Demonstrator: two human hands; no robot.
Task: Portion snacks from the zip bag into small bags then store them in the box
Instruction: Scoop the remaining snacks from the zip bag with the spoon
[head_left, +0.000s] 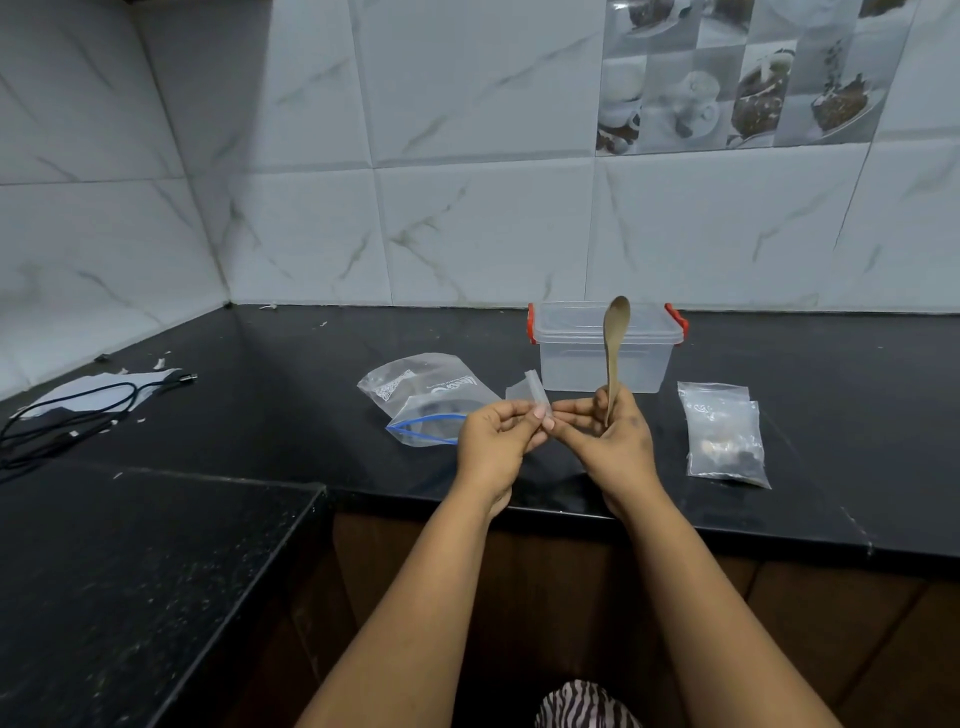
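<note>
At the far left of the black countertop (311, 374) a black cable (67, 421) loops over a sheet of white paper (98, 387), with small white scraps scattered near it. Further right lies the zip bag (421, 395), clear plastic with white printing and a blue zip strip along its near edge; its mouth faces the person and dark contents show dimly through the plastic, too blurred to identify.

Just in front of the zip bag's right end, the left hand (498, 441) is raised above the counter edge, thumb and fingertips pressed together on a small bag (532, 397), a clear, empty-looking scrap of plastic that stands up between both hands. The right hand (608, 436) meets it from the other side, its forefinger and thumb pinched on the same bag. Its remaining fingers are curled around the handle of a wooden spoon (615, 348), which points straight up with the bowl at the top. The lower end of the handle is hidden in the palm.

Behind the spoon stands the box (605, 353), clear plastic with red clips at both ends; its lid looks seated, though the spoon covers part of it. To the right, well apart from the hands, a filled small bag (724, 436) lies flat, with pale and dark pieces gathered at its near end.
</note>
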